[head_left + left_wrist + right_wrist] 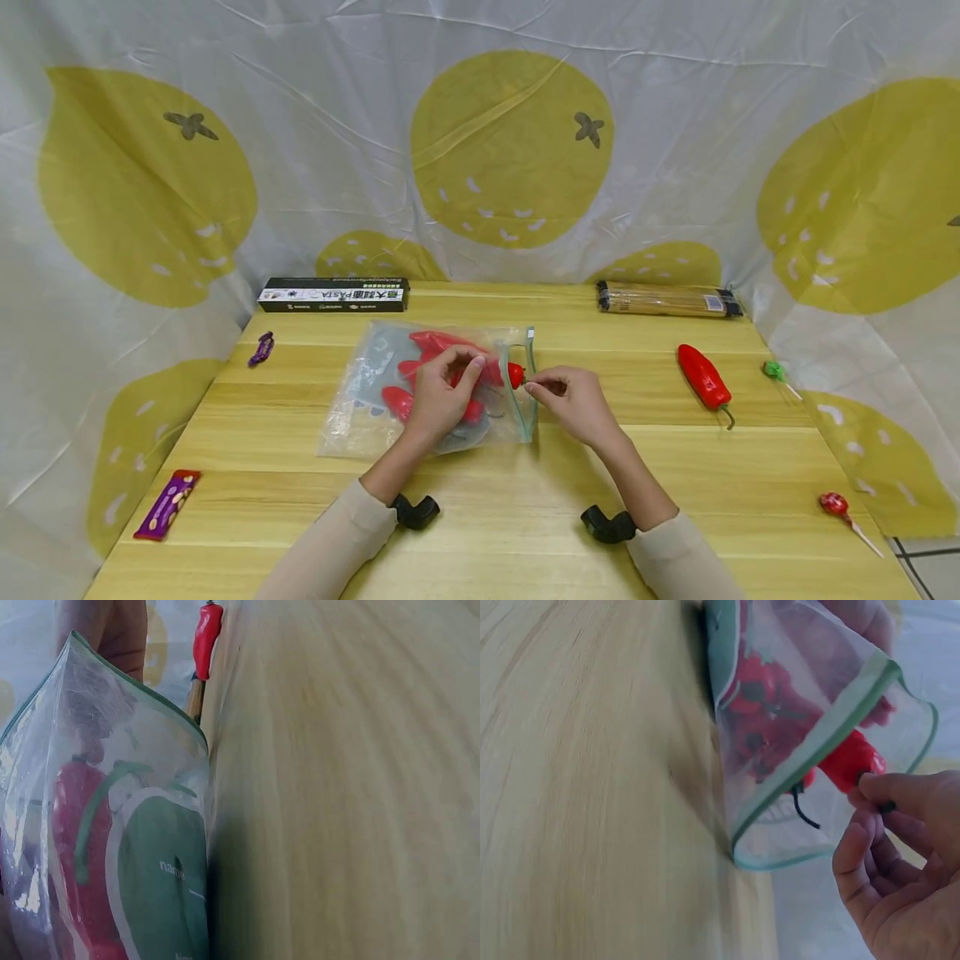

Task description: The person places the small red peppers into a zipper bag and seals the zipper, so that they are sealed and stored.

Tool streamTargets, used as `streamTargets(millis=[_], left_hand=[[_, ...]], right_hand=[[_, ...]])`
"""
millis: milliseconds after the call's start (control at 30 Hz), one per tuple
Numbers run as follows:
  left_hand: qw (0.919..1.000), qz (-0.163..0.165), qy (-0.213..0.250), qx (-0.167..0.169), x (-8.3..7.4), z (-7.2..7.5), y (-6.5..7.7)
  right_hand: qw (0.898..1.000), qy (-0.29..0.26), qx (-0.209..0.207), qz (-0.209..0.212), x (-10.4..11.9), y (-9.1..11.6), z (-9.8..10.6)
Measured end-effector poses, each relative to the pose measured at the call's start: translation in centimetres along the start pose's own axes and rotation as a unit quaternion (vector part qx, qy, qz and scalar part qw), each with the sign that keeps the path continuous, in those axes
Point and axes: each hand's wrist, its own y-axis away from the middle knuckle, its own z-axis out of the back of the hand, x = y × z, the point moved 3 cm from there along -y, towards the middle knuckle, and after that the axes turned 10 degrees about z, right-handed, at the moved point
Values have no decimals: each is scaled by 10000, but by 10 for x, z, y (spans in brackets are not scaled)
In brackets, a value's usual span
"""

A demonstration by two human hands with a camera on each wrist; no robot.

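Pepper (853,761), stem-pinched by the right hand (579,402), could be snagged if the bag (386,358), pinched by the left hand (441,398), sags.

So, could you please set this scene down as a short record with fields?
left hand: grips the clear bag near its mouth
right hand: pinches the stem of a red pepper at the bag's mouth
bag contents: several other red peppers; mouth open
loose: one whole pepper on the table, right of the bag
far side: PASTA box, packet of thin sticks
left side: purple candy, purple bar
right side: green lollipop, red lollipop
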Motion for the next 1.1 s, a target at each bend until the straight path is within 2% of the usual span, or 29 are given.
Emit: streamTargets(millis=[100, 200, 267, 367, 467, 600, 733, 900, 1100], left_hand=[[9999, 108, -25, -31, 4, -1, -1], [9995, 297, 35, -50, 19, -3, -6], [9992, 380, 112, -58, 30, -4, -9], [9987, 436, 256, -66, 44, -4, -14], [9984, 433, 371, -64, 48, -4, -16], [9980, 468, 433, -52, 49, -4, -16], [9975, 553, 434, -44, 49, -4, -16], [9975, 543, 443, -71, 49, -3, -15], [9970, 599, 496, 13, 24, -1, -8]], right_hand=[[9996, -198, 6, -204, -3, -5, -7], [9961, -718, -44, -506, -5, -6, -9], [9885, -1302, -112, -757, -7, -5, -8], [9705, -2180, -165, -1016, -8, -1, -4], [9609, -2508, -142, -1161, -8, 7, 3], [9627, -2403, -111, -1241, -9, 22, 12], [9590, -2547, -141, -1233, -4, 38, 16], [9515, -2863, -112, -1122, 9, 49, 10], [9391, -3255, -463, -998, 21, 51, 2]])
